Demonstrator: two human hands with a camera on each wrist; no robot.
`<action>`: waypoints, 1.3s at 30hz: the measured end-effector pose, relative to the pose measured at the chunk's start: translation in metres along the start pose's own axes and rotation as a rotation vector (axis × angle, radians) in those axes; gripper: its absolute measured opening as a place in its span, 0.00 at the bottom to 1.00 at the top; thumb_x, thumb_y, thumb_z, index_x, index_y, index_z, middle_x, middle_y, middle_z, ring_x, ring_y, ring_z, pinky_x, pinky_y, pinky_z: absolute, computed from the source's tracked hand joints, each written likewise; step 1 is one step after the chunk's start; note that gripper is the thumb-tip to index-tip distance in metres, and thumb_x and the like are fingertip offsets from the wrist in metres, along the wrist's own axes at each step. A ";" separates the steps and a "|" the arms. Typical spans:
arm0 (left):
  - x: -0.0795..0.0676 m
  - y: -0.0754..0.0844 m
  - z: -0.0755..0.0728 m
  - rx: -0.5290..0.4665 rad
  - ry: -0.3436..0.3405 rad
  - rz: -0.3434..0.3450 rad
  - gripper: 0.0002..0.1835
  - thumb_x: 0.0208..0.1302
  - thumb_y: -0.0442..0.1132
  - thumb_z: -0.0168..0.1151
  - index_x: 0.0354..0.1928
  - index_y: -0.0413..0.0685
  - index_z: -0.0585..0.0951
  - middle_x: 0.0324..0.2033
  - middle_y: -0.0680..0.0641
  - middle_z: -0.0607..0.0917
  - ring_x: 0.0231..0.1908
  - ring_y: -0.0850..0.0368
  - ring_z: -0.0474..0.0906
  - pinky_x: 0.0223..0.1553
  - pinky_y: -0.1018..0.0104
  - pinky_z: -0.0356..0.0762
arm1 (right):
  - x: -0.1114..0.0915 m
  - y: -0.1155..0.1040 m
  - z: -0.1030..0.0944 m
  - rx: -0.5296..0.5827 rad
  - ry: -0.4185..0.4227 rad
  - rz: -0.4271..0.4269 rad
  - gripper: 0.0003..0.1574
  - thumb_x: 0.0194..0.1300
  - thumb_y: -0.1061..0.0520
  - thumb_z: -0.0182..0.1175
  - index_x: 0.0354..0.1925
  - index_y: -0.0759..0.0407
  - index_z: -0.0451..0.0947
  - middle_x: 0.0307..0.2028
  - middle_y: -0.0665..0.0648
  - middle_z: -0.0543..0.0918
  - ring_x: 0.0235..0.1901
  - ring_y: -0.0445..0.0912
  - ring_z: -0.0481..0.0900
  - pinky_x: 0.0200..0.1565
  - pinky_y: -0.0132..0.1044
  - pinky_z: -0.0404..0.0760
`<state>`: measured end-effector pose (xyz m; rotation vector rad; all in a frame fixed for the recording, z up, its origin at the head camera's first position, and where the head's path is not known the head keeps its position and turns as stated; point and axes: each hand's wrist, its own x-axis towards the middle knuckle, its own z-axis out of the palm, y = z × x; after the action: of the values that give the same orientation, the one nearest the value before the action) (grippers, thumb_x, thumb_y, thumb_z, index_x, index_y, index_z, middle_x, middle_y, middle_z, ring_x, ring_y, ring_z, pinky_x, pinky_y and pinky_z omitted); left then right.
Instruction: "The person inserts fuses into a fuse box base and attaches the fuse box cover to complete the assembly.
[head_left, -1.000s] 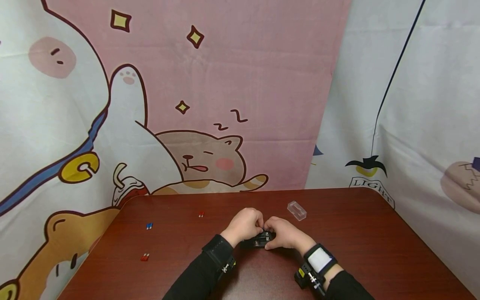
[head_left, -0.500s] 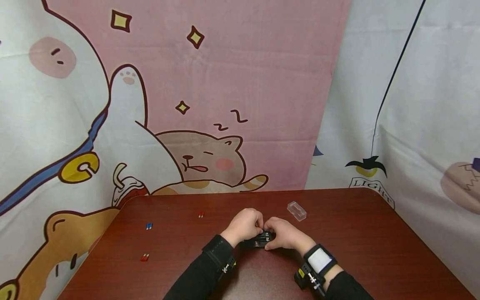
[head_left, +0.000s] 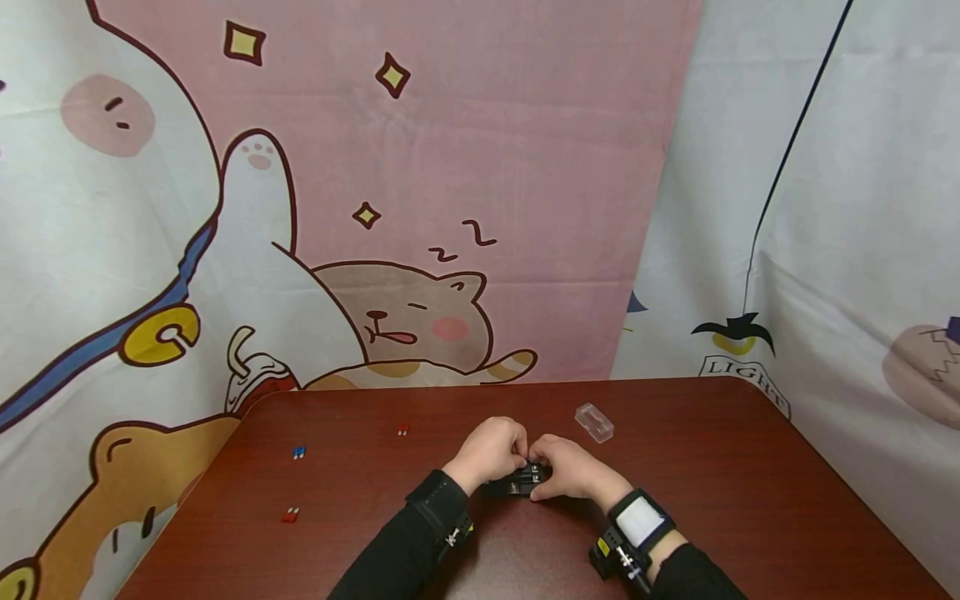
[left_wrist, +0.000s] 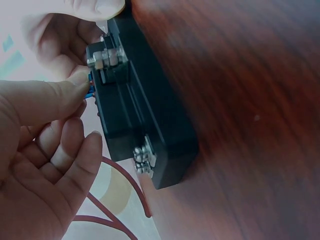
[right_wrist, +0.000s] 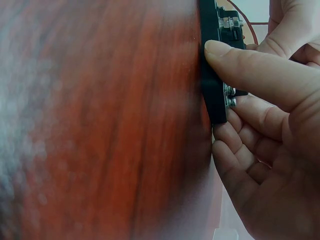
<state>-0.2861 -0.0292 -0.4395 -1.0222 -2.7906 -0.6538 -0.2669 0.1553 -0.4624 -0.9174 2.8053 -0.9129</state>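
Note:
A black terminal block (left_wrist: 155,125) with metal bolts and nuts lies on the table between both hands. My left hand (head_left: 489,450) is at its far long side, where thumb and fingers pinch a small blue piece (left_wrist: 90,93), mostly hidden by the fingertips. My right hand (head_left: 573,468) grips the block's right end, with the thumb (right_wrist: 218,48) on the near edge and the fingers round the far side. In the head view the two hands' fingertips nearly meet above the block.
A clear plastic box (head_left: 595,422) rests behind the right hand. To the left lie a small blue piece with two silvery prongs (head_left: 299,452), a similar red piece (head_left: 290,515) and a smaller red one (head_left: 402,430). A patterned cloth (head_left: 570,208) hangs behind the table (head_left: 360,475).

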 end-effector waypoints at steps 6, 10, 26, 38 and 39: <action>0.000 0.002 -0.001 0.009 -0.004 0.003 0.09 0.51 0.34 0.77 0.21 0.52 0.84 0.21 0.60 0.77 0.27 0.67 0.72 0.31 0.73 0.71 | -0.001 0.000 0.000 0.001 0.005 -0.006 0.26 0.41 0.58 0.80 0.38 0.59 0.77 0.34 0.49 0.75 0.34 0.44 0.71 0.38 0.38 0.73; 0.000 0.003 -0.002 0.008 -0.008 -0.001 0.09 0.51 0.34 0.77 0.21 0.52 0.84 0.21 0.59 0.78 0.26 0.67 0.72 0.31 0.73 0.71 | -0.002 -0.001 0.000 0.001 0.007 -0.013 0.26 0.41 0.58 0.80 0.38 0.59 0.77 0.34 0.49 0.74 0.34 0.44 0.71 0.38 0.38 0.73; 0.003 0.002 -0.001 0.003 -0.025 -0.015 0.12 0.50 0.33 0.77 0.18 0.54 0.82 0.20 0.61 0.75 0.25 0.67 0.70 0.28 0.73 0.70 | -0.001 0.000 0.000 -0.005 0.003 -0.004 0.25 0.42 0.58 0.80 0.38 0.58 0.77 0.33 0.49 0.74 0.33 0.42 0.70 0.37 0.37 0.72; 0.005 0.003 0.000 -0.019 -0.038 -0.042 0.12 0.49 0.32 0.77 0.18 0.53 0.82 0.17 0.61 0.75 0.22 0.66 0.70 0.25 0.73 0.69 | 0.000 0.000 0.000 -0.011 0.002 0.005 0.26 0.42 0.58 0.80 0.38 0.59 0.77 0.34 0.50 0.75 0.35 0.45 0.72 0.39 0.39 0.74; 0.005 0.003 0.000 -0.014 -0.038 -0.042 0.12 0.49 0.32 0.77 0.18 0.53 0.82 0.17 0.62 0.75 0.22 0.66 0.70 0.25 0.73 0.69 | 0.000 0.000 0.000 -0.011 0.001 0.006 0.26 0.42 0.58 0.80 0.38 0.59 0.77 0.34 0.50 0.75 0.35 0.45 0.72 0.39 0.39 0.74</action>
<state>-0.2883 -0.0240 -0.4371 -0.9917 -2.8509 -0.6660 -0.2669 0.1555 -0.4629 -0.9090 2.8154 -0.8990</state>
